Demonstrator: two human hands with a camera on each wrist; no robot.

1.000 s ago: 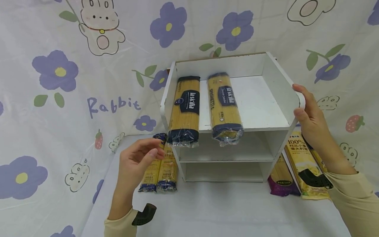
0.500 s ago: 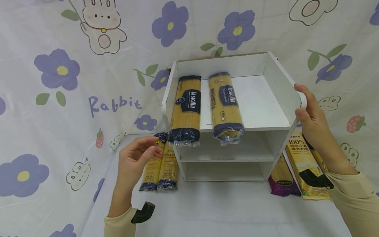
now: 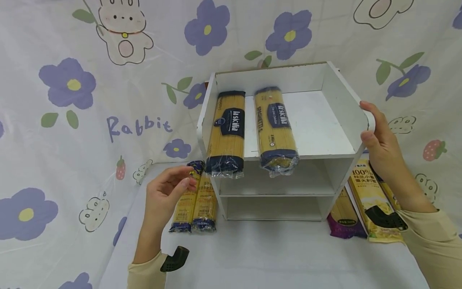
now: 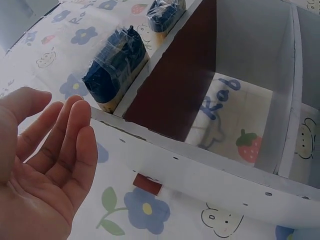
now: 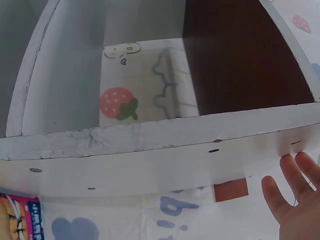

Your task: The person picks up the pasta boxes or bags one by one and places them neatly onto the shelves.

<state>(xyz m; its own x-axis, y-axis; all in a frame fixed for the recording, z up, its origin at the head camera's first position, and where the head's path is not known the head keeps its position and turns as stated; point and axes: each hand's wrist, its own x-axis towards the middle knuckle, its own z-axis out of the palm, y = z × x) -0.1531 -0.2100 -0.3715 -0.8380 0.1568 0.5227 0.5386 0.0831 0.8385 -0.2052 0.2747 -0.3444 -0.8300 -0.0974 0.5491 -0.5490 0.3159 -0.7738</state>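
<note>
A white three-tier shelf (image 3: pixel 276 196) stands on the table. On its top tier lie two packs of spaghetti: a left pack (image 3: pixel 227 136) and a right pack (image 3: pixel 276 132), both with front ends jutting past the edge. My right hand (image 3: pixel 384 148) holds the front corner of the shelf's right side panel, thumb at the front edge and forefinger at the top. In the right wrist view, other fingertips (image 5: pixel 290 162) meet the panel's outer face. My left hand (image 3: pixel 166 192) hovers beside the shelf's left side, holding nothing, palm and loosely bent fingers showing in the left wrist view.
Left of the shelf lie two yellow-and-blue pasta packs (image 3: pixel 205 206), partly behind my left hand. To the right are a purple-ended pasta pack (image 3: pixel 344 216) and a yellow pack (image 3: pixel 368 184), with another partly hidden beside it. A patterned cloth (image 3: pixel 140 96) hangs behind.
My left hand has shifted slightly and stays beside the shelf. The right hand keeps its hold, and the packs have not moved on the shelf.
</note>
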